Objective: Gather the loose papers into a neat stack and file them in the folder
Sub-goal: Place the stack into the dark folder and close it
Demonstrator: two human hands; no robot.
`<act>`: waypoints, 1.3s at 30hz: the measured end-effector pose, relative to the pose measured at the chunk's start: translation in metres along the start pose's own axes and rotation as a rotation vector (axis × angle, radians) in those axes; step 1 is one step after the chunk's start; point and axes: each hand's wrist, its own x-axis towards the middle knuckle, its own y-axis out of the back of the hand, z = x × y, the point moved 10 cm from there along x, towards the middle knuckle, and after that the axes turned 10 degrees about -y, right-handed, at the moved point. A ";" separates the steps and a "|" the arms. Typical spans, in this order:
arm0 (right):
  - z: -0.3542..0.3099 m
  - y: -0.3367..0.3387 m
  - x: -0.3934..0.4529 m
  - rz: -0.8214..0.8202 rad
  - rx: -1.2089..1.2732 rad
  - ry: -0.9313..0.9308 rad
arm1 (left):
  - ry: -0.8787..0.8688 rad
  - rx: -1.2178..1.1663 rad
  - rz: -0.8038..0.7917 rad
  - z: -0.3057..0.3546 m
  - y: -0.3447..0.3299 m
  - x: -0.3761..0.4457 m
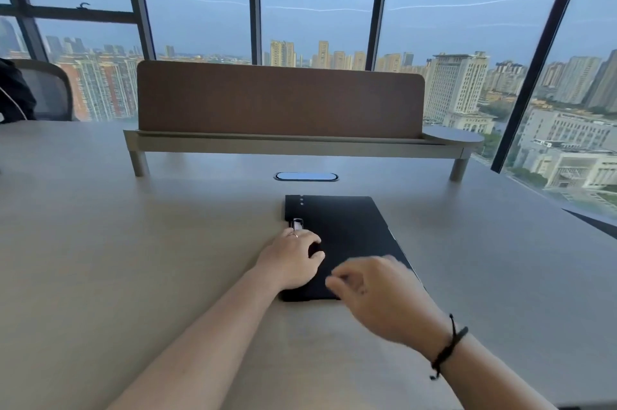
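Your black folder (347, 236) lies closed and flat on the pale desk (133, 242), just right of the frame's centre, with a small clip-like fitting (297, 223) near its left edge. Your left hand (290, 259) rests on the folder's lower left part, fingers curled down onto the cover; a ring (293, 235) shows on one finger. Your right hand (384, 296) sits over the folder's lower right corner, blurred, fingers loosely bent and apart, gripping nothing you can make out. A dark cord bracelet (449, 343) circles that wrist. Above the folder, an oval cable port (305, 176) lies before a brown divider screen (280, 99).
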 end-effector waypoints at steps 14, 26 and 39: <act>0.063 -0.071 0.077 -0.123 -0.114 -0.081 | -0.067 -0.080 0.029 0.011 0.000 -0.016; 0.247 -0.004 0.126 -0.092 -0.121 -0.283 | -0.221 -0.113 -0.061 0.131 -0.078 0.111; 0.443 0.082 0.194 0.105 -0.160 -0.430 | -0.336 -0.071 -0.178 0.260 -0.162 0.268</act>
